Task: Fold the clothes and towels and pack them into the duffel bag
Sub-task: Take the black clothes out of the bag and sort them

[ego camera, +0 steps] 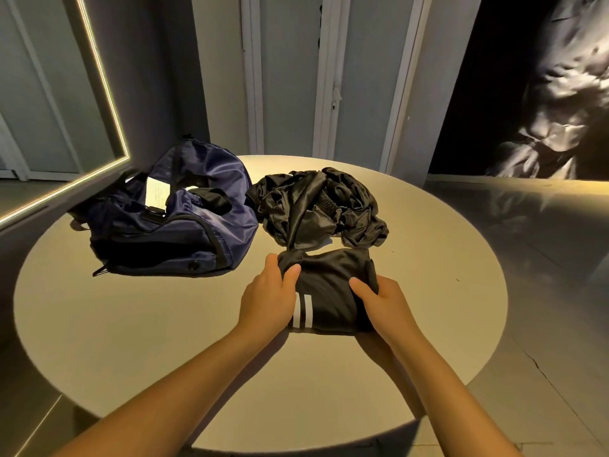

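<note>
Black garment (333, 291), stripes (303, 310) running near-far, left hand (267, 301) gripping

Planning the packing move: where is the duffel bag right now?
In the head view the duffel bag lies far left on the round table, beside the crumpled black pile, beyond the folded garment that the left hand and right hand grip.

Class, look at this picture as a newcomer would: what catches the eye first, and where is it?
The two hands stand out at the middle of the round table: the left hand and the right hand grip a folded black garment with two white stripes. Behind it lies a crumpled heap of shiny black clothes, and left of that heap sits an open navy duffel bag.
</note>
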Motion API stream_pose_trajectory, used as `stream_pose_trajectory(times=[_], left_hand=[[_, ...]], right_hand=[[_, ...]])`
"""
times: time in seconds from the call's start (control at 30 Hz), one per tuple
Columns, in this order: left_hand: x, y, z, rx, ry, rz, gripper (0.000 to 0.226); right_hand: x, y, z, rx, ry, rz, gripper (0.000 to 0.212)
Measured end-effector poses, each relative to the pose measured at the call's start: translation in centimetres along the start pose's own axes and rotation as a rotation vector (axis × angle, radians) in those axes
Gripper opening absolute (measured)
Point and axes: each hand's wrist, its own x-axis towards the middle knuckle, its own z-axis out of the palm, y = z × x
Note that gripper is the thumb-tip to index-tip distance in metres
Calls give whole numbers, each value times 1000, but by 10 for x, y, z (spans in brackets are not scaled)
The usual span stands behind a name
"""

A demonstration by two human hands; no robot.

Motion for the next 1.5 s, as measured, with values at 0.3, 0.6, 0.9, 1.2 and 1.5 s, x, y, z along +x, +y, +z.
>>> stream_pose_trajectory(times=[0.3, 0.6, 0.9, 1.2, 1.5], left_hand=[[37, -4, 4, 79, -116, -204, 57], [22, 17, 2, 431, 122, 523, 39], [29, -15, 21, 604, -239, 532, 64], [64, -21, -14, 546, -428, 724, 58], [18, -20, -12, 457, -105, 244, 60]], right_hand=[[29, 5, 18, -337, 235, 173, 56], [37, -1, 22, -571, 237, 238, 44], [18, -5, 6, -578, 444, -38, 23], [-12, 3, 13, -541, -168, -381, 48], [-45, -14, 58, -1016, -38, -227, 93]])
